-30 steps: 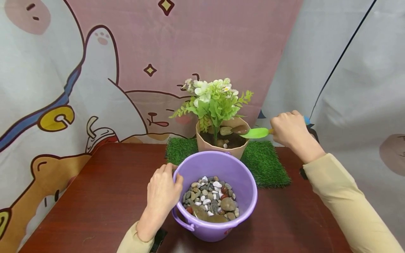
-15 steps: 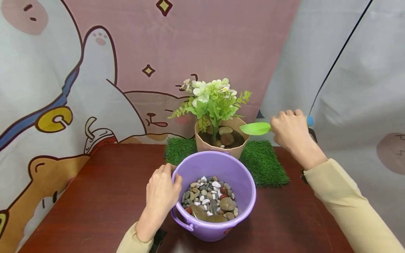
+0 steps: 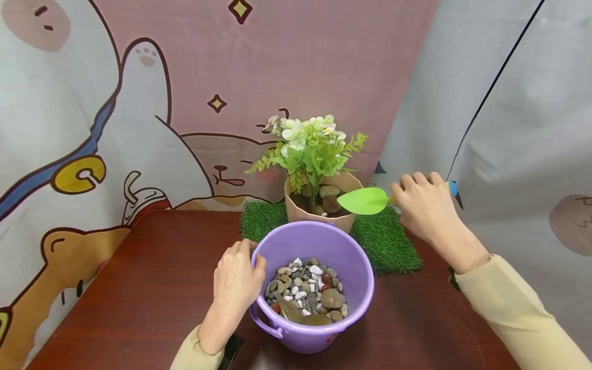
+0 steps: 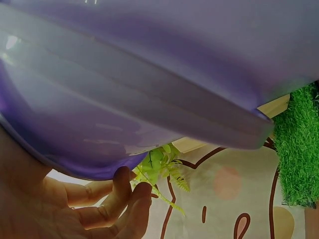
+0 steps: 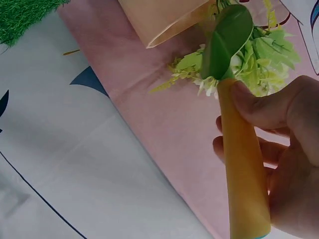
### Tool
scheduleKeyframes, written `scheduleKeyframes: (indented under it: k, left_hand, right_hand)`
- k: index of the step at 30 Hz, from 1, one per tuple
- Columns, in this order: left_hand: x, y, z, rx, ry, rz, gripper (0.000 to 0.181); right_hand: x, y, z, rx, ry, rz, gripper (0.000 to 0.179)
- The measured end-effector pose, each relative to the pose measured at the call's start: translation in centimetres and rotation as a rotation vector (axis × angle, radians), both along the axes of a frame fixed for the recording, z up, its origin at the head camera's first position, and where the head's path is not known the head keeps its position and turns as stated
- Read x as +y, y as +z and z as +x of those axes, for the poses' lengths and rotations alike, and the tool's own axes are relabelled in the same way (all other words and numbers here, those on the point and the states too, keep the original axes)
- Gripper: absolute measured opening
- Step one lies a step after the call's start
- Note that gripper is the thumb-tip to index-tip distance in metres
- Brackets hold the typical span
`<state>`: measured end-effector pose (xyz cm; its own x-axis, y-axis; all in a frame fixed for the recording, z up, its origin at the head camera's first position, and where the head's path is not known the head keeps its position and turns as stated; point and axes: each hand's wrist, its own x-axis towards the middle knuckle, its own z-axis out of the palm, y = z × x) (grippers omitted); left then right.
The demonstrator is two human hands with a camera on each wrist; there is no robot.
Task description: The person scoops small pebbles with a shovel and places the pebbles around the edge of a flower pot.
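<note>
In the head view my right hand [image 3: 425, 208] grips the yellow handle of a toy trowel [image 3: 365, 201]. Its green blade is bare and held level by the right side of a beige flowerpot [image 3: 344, 222]. The right wrist view shows fingers and thumb around the handle [image 5: 244, 169]. Artificial white flowers with green leaves [image 3: 319, 146] stand in the pot, and several large stones [image 3: 329, 190] lie on its dark soil. My left hand [image 3: 238, 277] holds the left rim of a purple bucket [image 3: 319, 234]. Inside are pebbles [image 3: 300, 288] and a few bigger stones.
Under the pot lies a green artificial-grass mat [image 3: 390, 246], just behind the bucket. All of this rests on a reddish-brown table [image 3: 185, 293]. A printed cartoon cloth [image 3: 324, 61] hangs close behind the table.
A large brown stone left the trowel blade and now lies in the pot. The right hand drew the trowel up off the soil, then lowered it slightly toward me. My left hand stayed put.
</note>
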<state>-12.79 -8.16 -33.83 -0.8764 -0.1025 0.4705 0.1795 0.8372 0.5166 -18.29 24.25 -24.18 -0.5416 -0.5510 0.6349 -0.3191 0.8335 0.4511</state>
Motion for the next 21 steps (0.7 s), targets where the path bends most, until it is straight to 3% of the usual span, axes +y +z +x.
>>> scheduleKeyframes:
  k: [10, 14, 18, 21]
  left_hand:
    - [0.0, -0.1, 0.0, -0.007, 0.003, 0.004, 0.02]
    - [0.0, -0.1, 0.1, -0.008, 0.005, 0.004, 0.019]
    - [0.0, 0.0, 0.0, -0.001, 0.003, 0.004, 0.019]
    - [0.0, 0.0, 0.0, 0.003, 0.002, 0.003, 0.019]
  right_hand:
    - [-1.3, 0.0, 1.0, 0.063, 0.168, 0.1, 0.016]
    - [-2.2, -0.1, 1.5, 0.058, 0.196, 0.141, 0.019]
    - [-3.2, -0.4, 2.1, 0.057, 0.221, 0.172, 0.009]
    - [-3.9, -0.7, 2.4, 0.058, 0.226, 0.216, 0.017]
